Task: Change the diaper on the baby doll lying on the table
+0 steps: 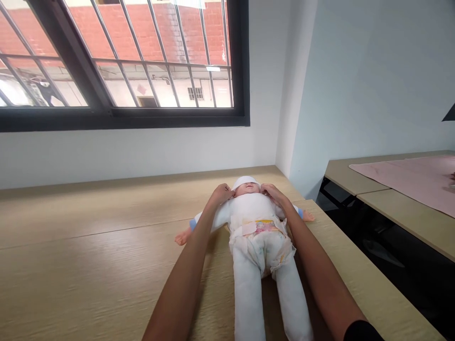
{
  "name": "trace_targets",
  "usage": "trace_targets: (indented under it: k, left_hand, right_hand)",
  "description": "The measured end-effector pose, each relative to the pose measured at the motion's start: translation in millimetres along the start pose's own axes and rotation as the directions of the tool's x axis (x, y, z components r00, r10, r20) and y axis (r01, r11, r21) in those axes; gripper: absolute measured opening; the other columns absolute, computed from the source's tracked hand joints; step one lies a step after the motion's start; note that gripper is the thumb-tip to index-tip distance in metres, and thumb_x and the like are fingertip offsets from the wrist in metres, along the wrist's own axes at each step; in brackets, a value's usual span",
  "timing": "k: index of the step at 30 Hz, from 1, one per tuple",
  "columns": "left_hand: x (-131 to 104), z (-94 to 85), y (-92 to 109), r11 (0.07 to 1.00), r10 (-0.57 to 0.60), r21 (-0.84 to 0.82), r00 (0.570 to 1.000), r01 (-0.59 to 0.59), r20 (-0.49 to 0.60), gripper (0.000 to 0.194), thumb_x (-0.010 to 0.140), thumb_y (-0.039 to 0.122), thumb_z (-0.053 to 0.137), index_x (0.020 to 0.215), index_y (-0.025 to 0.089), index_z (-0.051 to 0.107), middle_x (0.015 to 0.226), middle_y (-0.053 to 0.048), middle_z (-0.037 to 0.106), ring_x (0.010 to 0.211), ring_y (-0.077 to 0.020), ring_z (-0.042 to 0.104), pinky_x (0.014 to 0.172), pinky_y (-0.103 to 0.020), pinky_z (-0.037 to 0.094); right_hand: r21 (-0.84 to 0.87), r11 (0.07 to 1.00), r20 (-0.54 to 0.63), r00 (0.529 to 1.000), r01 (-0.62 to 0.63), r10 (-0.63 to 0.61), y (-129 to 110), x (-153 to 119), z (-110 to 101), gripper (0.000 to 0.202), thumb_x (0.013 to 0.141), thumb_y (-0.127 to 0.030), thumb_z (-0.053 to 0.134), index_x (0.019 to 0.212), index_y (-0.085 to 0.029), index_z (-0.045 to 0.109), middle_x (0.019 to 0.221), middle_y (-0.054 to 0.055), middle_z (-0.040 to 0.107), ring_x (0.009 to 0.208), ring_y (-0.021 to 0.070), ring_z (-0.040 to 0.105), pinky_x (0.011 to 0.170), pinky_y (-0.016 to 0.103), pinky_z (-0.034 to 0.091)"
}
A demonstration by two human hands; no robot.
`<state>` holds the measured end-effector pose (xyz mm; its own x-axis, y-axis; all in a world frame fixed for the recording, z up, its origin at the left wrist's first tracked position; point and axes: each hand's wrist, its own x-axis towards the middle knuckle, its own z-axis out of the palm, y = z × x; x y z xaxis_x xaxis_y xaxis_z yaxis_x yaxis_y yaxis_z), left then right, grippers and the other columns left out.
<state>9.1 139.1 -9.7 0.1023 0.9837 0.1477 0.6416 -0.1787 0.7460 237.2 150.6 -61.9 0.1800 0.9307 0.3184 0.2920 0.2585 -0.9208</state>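
Observation:
A baby doll (252,206) in white clothing lies on its back on the wooden table (106,246), head toward the wall. It wears a diaper (263,246) with a colourful waistband. The white hat (246,180) comes down over the doll's eyes. At the hat's left edge, my left hand (223,193) has its fingers pinched on the brim. On the opposite side my right hand (270,190) pinches the hat's edge beside the doll's cheek. The doll's arms are spread outward under my forearms.
Behind the table is a white wall (177,151) with a barred window (159,57) above. Another table (401,199) with a pink cloth (419,180) stands at the right, across a dark gap.

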Motion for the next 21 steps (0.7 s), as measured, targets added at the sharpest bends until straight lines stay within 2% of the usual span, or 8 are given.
trace_targets:
  k: [3, 5, 11, 14, 17, 19, 21]
  left_hand:
    - [-5.6, 1.7, 2.6, 1.000, -0.007, -0.007, 1.000, 0.006, -0.027, 0.016, 0.068, 0.028, 0.060, 0.061, 0.023, 0.047, 0.054, 0.001, 0.055, 0.053, -0.0162, 0.050, 0.053, -0.027, 0.036]
    - [-7.3, 0.8, 4.1, 1.000, -0.021, -0.009, 1.000, 0.021, -0.009, 0.015, 0.069, 0.029, 0.060, 0.062, 0.023, 0.048, 0.055, 0.001, 0.056, 0.053, -0.0159, 0.050, 0.053, -0.027, 0.036]
    - [-5.1, -8.3, 7.7, 0.993, -0.114, 0.009, 0.987, 0.114, 0.114, 0.022, 0.050, 0.021, 0.071, 0.058, 0.020, 0.051, 0.051, 0.003, 0.055, 0.053, -0.0154, 0.051, 0.050, -0.025, 0.034]
    - [-10.5, -9.7, 9.2, 0.993, -0.110, -0.036, 0.988, 0.114, 0.106, 0.020, 0.052, 0.025, 0.069, 0.059, 0.020, 0.051, 0.054, 0.004, 0.055, 0.057, -0.0142, 0.051, 0.050, -0.022, 0.035]
    - [-18.1, -8.4, 11.2, 0.987, -0.086, -0.128, 0.993, 0.096, 0.083, 0.016, 0.056, 0.029, 0.065, 0.064, 0.020, 0.053, 0.060, 0.003, 0.056, 0.060, -0.0140, 0.052, 0.050, -0.021, 0.036]
    - [-20.0, -6.4, 12.0, 0.979, -0.074, -0.184, 0.994, 0.088, 0.080, 0.017, 0.056, 0.028, 0.065, 0.065, 0.020, 0.053, 0.060, 0.004, 0.055, 0.059, -0.0136, 0.051, 0.050, -0.021, 0.036]
    - [-18.6, -4.2, 11.3, 0.967, -0.073, -0.238, 0.994, 0.090, 0.081, 0.018, 0.054, 0.027, 0.066, 0.064, 0.020, 0.053, 0.058, 0.004, 0.055, 0.058, -0.0133, 0.050, 0.051, -0.022, 0.036]
  right_hand:
    - [-0.009, 1.000, 0.037, 0.999, -0.027, 0.028, -1.7, -0.9, -1.5, 0.034, 0.091, -0.036, 0.057, 0.119, -0.016, 0.056, 0.120, 0.008, 0.058, 0.102, 0.0227, 0.060, 0.085, 0.042, 0.053]
    - [-0.017, 0.999, 0.060, 0.997, -0.042, 0.043, -1.6, -1.2, -1.5, 0.034, 0.091, -0.036, 0.057, 0.119, -0.016, 0.056, 0.120, 0.008, 0.058, 0.102, 0.0228, 0.060, 0.085, 0.042, 0.053]
    - [-0.065, 0.995, 0.132, 0.987, -0.080, 0.088, 2.4, 1.1, 0.9, 0.035, 0.091, -0.036, 0.057, 0.120, -0.015, 0.056, 0.120, 0.008, 0.058, 0.102, 0.0230, 0.060, 0.085, 0.042, 0.053]
    - [-0.108, 0.989, 0.173, 0.978, -0.099, 0.117, 5.6, 4.3, -0.5, 0.035, 0.091, -0.037, 0.057, 0.118, -0.015, 0.057, 0.117, 0.007, 0.059, 0.100, 0.0234, 0.060, 0.084, 0.042, 0.053]
    - [-0.158, 0.981, 0.209, 0.968, -0.110, 0.142, 8.6, 9.1, -2.9, 0.022, 0.087, -0.030, 0.062, 0.101, -0.013, 0.063, 0.102, 0.005, 0.064, 0.089, 0.0192, 0.062, 0.079, 0.035, 0.053]
    - [-0.180, 0.978, 0.213, 0.966, -0.106, 0.144, 10.1, 12.6, -3.2, 0.009, 0.078, -0.019, 0.067, 0.085, -0.014, 0.064, 0.087, 0.003, 0.066, 0.082, 0.0174, 0.061, 0.075, 0.030, 0.050]
    - [-0.187, 0.978, 0.181, 0.975, -0.095, 0.130, 10.9, 15.8, -1.7, 0.010, 0.069, -0.012, 0.064, 0.078, -0.016, 0.062, 0.081, 0.001, 0.066, 0.080, 0.0171, 0.060, 0.074, 0.026, 0.047]
